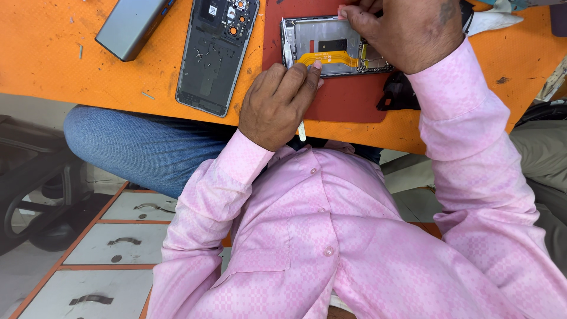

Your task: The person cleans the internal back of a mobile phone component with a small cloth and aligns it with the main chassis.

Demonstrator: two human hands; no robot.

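Orange desk (53, 53) fills the top of the view, with the person's pink shirt sleeves reaching up to it. Grey drawer unit (118, 242) with metal handles sits low, well below and to the left of the left hand, next to a blue-jeaned knee (130, 147). Dark red work mat (348, 100) lies on the desk under both hands. Opened phone body (325, 44) rests on the mat, touching both hands, lying sideways with its metal frame and inner parts exposed. Phone back cover (215, 53), dark grey with camera holes and loose screws inside, lies just left of the left hand, off the mat. Grey slab-shaped device (133, 23) lies further left of that, well apart from the hands. Right hand (407, 29) is curled over the right end of the opened phone body, fingers pressed together on its upper edge, pinning it down. Left hand (277, 103) is loosely closed with the index finger stretched out, its tip touching the orange flex cable (331, 58) that runs across the phone's middle. A pale thin tool (302, 131) pokes out below the left hand; how it is gripped cannot be told. Black small item (398, 94) lies on the mat under the right wrist.
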